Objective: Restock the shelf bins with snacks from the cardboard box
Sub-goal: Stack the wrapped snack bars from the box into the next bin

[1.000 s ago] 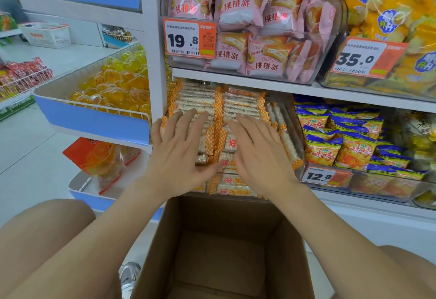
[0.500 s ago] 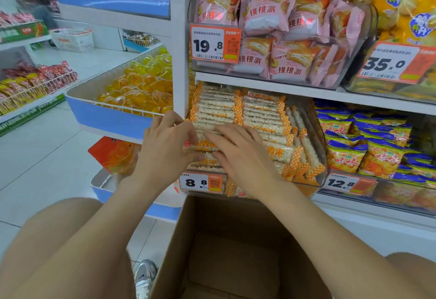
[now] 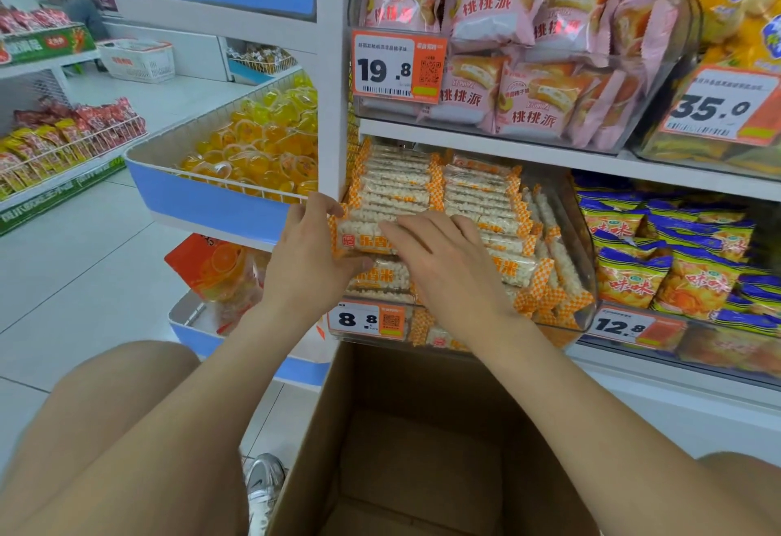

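Note:
Orange-and-white rice snack packs [image 3: 477, 193] fill a clear shelf bin [image 3: 581, 248] with an 8.8 price tag [image 3: 367, 320]. My left hand [image 3: 308, 260] grips the left end of the front pack [image 3: 363, 237], thumb on top and fingers curled under. Beside it, my right hand [image 3: 448, 265] lies flat with straight fingers on the front packs. Below my arms stands the open cardboard box [image 3: 422, 451]; I see no snacks inside it.
Pink cake packs [image 3: 498, 49] sit in the bin above. Blue-and-yellow snack bags [image 3: 667, 256] fill the bin to the right. A blue-fronted basket of yellow jelly cups [image 3: 253, 146] juts out at the left. My knees flank the box.
My left hand went from lying flat on the packs to gripping the front pack's left end. The right hand stayed on the packs. The view shifted so the shelf sits further right.

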The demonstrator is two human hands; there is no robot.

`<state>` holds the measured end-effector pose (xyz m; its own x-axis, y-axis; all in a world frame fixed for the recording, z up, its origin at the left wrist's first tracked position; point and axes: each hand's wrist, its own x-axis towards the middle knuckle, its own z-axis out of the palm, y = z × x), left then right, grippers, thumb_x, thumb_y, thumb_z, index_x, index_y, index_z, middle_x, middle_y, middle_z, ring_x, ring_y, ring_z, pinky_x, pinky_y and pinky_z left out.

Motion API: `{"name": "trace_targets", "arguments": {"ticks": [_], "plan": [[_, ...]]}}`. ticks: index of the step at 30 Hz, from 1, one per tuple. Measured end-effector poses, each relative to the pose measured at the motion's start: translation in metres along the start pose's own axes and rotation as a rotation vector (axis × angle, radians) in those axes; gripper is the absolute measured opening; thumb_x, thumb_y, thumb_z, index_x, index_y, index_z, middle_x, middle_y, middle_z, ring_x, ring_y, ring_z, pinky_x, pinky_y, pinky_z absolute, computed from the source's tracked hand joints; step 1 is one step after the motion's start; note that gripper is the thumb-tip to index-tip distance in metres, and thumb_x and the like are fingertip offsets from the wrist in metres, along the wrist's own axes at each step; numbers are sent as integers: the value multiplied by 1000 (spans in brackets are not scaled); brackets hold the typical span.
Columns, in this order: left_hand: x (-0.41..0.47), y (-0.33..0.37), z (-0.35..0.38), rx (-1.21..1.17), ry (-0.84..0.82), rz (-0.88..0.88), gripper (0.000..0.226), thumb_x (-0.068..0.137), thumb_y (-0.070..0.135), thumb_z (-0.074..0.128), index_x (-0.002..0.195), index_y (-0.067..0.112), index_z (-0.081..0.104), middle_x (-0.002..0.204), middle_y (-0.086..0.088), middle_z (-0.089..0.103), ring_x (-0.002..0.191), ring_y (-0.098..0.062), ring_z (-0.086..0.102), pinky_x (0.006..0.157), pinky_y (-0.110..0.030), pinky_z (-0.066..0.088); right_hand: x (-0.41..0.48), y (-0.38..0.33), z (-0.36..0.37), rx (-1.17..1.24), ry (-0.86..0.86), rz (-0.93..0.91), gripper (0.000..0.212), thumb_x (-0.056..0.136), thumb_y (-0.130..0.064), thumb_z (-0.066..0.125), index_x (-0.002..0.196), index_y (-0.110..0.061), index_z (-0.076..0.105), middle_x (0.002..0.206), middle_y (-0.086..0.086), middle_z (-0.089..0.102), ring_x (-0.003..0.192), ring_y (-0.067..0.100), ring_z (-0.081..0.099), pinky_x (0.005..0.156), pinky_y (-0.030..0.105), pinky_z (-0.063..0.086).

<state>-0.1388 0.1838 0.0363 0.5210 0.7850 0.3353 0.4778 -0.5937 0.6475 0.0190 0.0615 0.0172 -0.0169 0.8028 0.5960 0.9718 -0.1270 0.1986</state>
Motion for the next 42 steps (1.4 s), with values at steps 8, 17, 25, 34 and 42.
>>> {"name": "trace_targets", "arguments": {"ticks": [8, 17, 25, 34, 42], "plan": [[-3, 2, -3, 23, -20, -21, 68, 77, 38, 91, 128, 25, 47, 128, 1, 47, 98, -20, 49, 78, -37, 43, 1, -3, -1, 24, -4, -4, 64, 87, -1, 73, 146, -17, 53, 138, 7, 58, 128, 30, 51, 103, 43, 38], [2, 3, -7, -32, -82, -60, 74, 75, 36, 92, 132, 23, 47, 123, -3, 46, 99, -26, 56, 77, -35, 43, 14, 2, -7, 257, 46, 143, 68, 79, 12, 73, 141, -15, 64, 124, 6, 62, 113, 29, 51, 99, 47, 46], [-1, 6, -8, -30, -92, -65, 72, 78, 35, 91, 133, 28, 46, 126, -1, 44, 102, -21, 49, 79, -31, 38, 8, -6, 0, 139, -2, 132, 65, 84, 1, 75, 143, -22, 61, 133, 4, 58, 120, 26, 48, 94, 36, 30], [-2, 5, -11, -46, -115, -48, 73, 80, 31, 90, 138, 30, 45, 128, 0, 42, 109, -24, 53, 85, -32, 40, 4, -14, -1, 102, 39, 174, 53, 92, -12, 70, 143, -18, 60, 140, 10, 53, 130, 31, 45, 101, 43, 31], [-2, 10, -14, -52, -109, -42, 75, 79, 32, 91, 139, 31, 46, 131, -1, 41, 110, -18, 45, 87, -31, 38, 2, -13, -3, 103, 35, 174, 51, 98, -22, 64, 148, -18, 55, 142, 10, 52, 131, 31, 47, 104, 44, 34]]}}
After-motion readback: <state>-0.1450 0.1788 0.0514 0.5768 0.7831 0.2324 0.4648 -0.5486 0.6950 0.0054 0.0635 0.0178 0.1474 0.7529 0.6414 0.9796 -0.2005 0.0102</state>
